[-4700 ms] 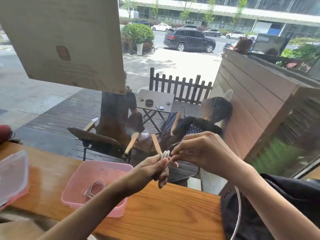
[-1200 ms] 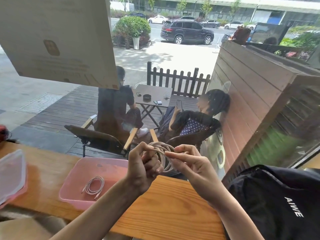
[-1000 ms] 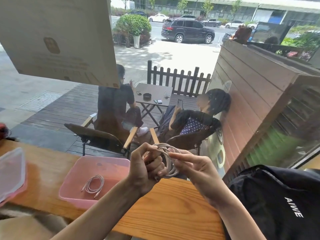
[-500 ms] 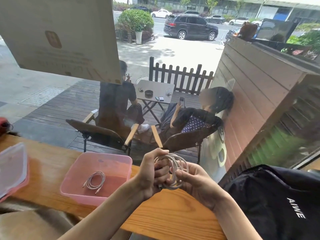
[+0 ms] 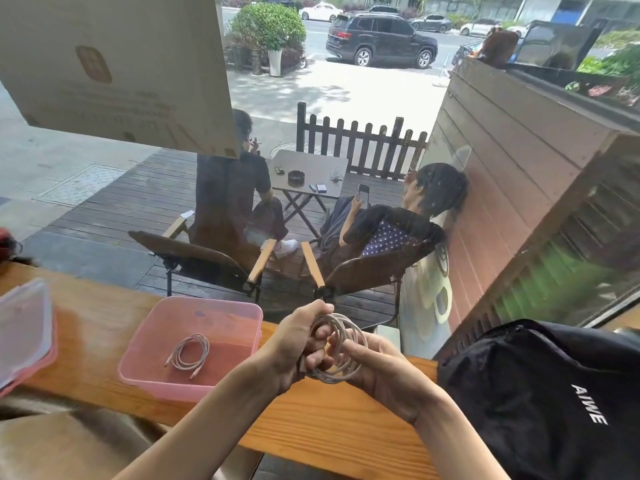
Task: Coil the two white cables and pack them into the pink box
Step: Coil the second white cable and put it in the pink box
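You gripped the second white cable point(image 5: 341, 348), now coiled, in both your left hand point(image 5: 294, 344) and right hand point(image 5: 377, 367) above the wooden counter point(image 5: 329, 420), needing next to lower it beside the first cable point(image 5: 188, 353) inside the pink box point(image 5: 194, 341).

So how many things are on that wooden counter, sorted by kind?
Coiled white cables: 2, one in the open pink plastic box, one held in both hands
Pink plastic box: 1
Clear pink-edged lid: 1
Black bag with white lettering: 1
Total: 5
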